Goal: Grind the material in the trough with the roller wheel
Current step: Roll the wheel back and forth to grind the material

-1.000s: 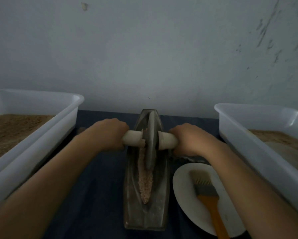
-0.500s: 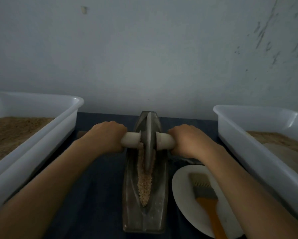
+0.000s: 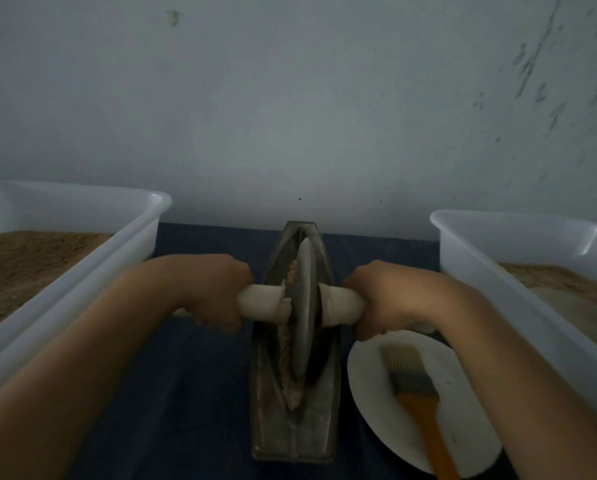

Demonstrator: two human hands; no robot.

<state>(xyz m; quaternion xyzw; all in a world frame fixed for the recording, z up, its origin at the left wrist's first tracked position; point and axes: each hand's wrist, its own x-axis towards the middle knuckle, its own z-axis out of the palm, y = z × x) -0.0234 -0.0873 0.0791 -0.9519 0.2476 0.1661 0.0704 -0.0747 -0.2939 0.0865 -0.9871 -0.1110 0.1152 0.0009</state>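
Rolling the wheel [image 3: 304,313] back toward six o'clock, my left hand [image 3: 217,292] and right hand [image 3: 383,299] grip its handles; grain [image 3: 286,358] in the trough [image 3: 292,434] needs more passes.

Setting: small, dim workshop for grinding by hand. Evidence: bare scuffed wall [image 3: 290,98] across upper frame; dark-cloth table [image 3: 193,393]; metal trough [image 3: 292,427] with roller wheel [image 3: 305,306] at centre; white tubs [image 3: 82,271] of brown powder at left and right edges; brush [image 3: 414,379] on plate [image 3: 369,386], lower right.
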